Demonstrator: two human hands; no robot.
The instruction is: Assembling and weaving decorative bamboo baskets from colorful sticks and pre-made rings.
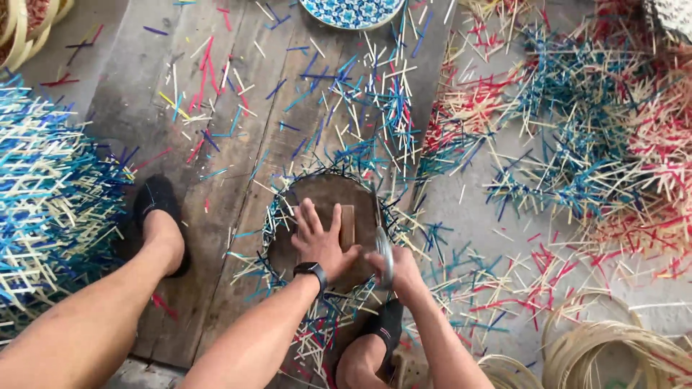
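Note:
My left hand (318,238) presses flat on a small wooden block (347,225) that lies on a round woven piece (324,191) with blue and pale strip ends sticking out around its rim. A black watch sits on that wrist. My right hand (395,268) grips a metal blade tool (383,248) at the right rim of the round piece, its fingers closed around the handle. Both feet in black shoes rest on the boards, one at the left (157,209), one below the piece (386,324).
Cut blue, red and pale strips litter the wooden boards (216,108) and concrete floor. Stacked woven pieces sit at the left (43,202) and right (598,130). Coiled pale hoops (613,346) lie bottom right. A blue patterned plate (353,11) is at the top.

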